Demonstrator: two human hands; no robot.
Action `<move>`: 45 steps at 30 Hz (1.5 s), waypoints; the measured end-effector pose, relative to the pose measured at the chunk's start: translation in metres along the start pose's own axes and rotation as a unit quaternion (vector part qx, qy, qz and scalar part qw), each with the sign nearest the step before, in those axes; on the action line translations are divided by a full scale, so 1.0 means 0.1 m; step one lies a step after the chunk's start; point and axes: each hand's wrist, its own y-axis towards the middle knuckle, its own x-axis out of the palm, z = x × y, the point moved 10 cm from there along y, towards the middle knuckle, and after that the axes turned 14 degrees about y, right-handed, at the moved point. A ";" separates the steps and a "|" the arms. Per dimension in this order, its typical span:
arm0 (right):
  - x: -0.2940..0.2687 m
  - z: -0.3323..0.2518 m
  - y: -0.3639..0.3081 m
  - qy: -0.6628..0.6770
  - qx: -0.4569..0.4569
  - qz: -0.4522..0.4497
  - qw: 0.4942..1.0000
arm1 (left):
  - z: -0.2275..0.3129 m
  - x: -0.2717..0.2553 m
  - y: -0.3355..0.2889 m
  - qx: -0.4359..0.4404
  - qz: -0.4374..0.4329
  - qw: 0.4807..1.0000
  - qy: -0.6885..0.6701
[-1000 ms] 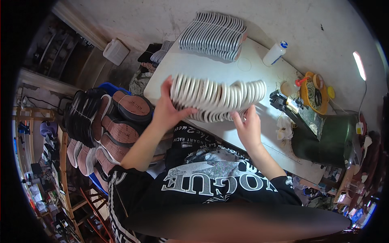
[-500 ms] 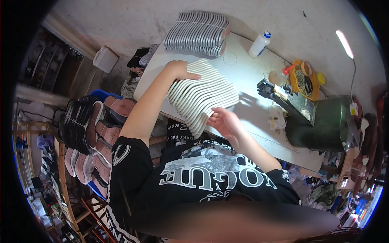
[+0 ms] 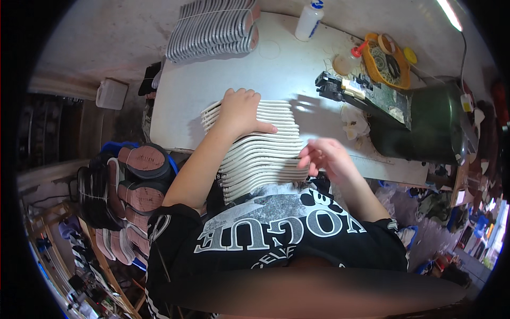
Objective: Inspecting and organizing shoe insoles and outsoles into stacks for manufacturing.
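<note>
A row of white shoe soles [image 3: 263, 151], packed edge-up with wavy rims, lies across the near table edge, up against my shirt. My left hand [image 3: 240, 112] grips its far part from above, with the thumb stretched along the rims and the fingers over the far left side. At the row's right side is my right hand [image 3: 330, 159], its fingers loosely bent and apart. Its fingertips are close to the sole ends; whether they touch I cannot tell. Nothing shows in that hand.
On the white table [image 3: 207, 80] stand a tied bundle of grey soles [image 3: 212, 32], a white bottle [image 3: 309, 21], a red-tipped bottle [image 3: 348, 61] and a yellow basket [image 3: 396, 80]. A dark green machine [image 3: 433, 125] is at the right. Brown-topped soles [image 3: 142, 196] are piled at the left.
The row of white soles has come nearer to me and turned straighter. My left hand has shifted onto its top, and my right hand has moved to the right side, fingers looser.
</note>
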 end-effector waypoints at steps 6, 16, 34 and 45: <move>0.04 -0.27 0.00 -0.526 -0.386 0.209 0.729 | 0.04 -0.03 0.02 -0.012 -0.019 1.000 0.006; 0.10 -0.23 0.40 -0.496 -0.261 0.141 0.816 | -0.23 -0.04 -0.10 -0.085 -0.098 0.989 -0.065; 0.21 -0.58 0.71 -0.459 -0.368 0.120 0.800 | -0.87 0.37 -0.52 -0.093 0.192 0.820 -0.531; 0.46 -0.86 0.97 -0.611 -0.268 0.227 0.710 | -0.36 -0.06 -0.09 -0.019 0.104 0.978 -0.180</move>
